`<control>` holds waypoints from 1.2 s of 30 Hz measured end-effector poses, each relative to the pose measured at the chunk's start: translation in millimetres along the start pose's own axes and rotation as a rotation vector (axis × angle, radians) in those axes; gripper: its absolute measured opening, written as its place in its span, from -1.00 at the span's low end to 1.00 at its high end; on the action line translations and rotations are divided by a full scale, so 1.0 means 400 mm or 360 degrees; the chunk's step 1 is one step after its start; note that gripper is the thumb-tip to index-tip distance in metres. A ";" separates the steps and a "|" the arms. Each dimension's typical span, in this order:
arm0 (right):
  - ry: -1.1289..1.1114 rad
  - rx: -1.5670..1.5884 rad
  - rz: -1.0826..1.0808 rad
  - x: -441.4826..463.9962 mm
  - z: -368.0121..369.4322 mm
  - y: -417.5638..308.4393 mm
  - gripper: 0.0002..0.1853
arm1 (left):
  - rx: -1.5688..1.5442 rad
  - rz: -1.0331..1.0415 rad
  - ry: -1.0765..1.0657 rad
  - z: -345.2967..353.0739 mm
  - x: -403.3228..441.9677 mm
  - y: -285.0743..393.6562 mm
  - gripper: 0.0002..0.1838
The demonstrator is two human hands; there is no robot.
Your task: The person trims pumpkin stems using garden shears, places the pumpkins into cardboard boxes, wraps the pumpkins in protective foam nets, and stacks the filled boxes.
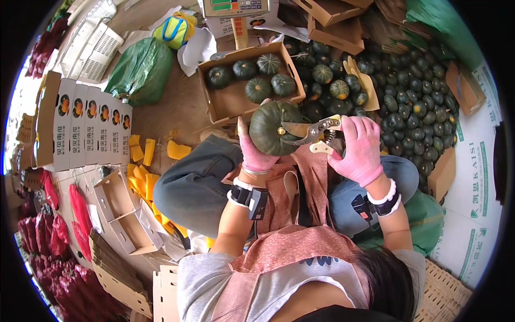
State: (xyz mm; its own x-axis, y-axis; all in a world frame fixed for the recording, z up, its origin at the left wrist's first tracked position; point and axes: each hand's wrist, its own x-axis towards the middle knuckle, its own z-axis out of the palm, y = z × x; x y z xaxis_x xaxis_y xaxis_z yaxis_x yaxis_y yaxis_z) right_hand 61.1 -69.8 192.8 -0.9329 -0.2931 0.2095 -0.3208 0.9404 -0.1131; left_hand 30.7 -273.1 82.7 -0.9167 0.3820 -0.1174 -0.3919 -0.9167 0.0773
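Observation:
My left hand point(253, 153), in a pink glove, holds a dark green pumpkin point(271, 129) from its left and underside. The pumpkin is over my lap, its stem side turned toward the right. My right hand point(358, 147), also gloved in pink, is closed round the cream handles of the pruning shears point(322, 132). The shears' blades are parted at the pumpkin's stem, one blade lying across the pumpkin's face. Just beyond the pumpkin is a cardboard box point(219, 110) with several green pumpkins point(258, 89) inside.
A large heap of green pumpkins point(413, 107) covers the floor at the right. White printed cartons point(91, 126) stand at the left, with yellow pieces point(142, 182) near them. A green sack point(140, 70) lies beyond, and a scale point(236, 6) is at the top.

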 end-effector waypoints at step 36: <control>0.0133 0.2485 0.1550 -0.256 -0.017 0.419 -0.64 | 0.0008 -0.0271 0.0095 -0.099 0.154 -0.051 -0.22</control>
State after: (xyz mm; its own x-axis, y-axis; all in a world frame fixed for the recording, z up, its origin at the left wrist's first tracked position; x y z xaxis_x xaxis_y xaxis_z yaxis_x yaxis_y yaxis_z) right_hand 104.1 119.0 159.0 -0.8649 0.2456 -0.4378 0.3760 -0.2607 -0.8892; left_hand -14.8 -235.4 34.5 -0.8308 0.5239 -0.1880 -0.5416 -0.8387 0.0563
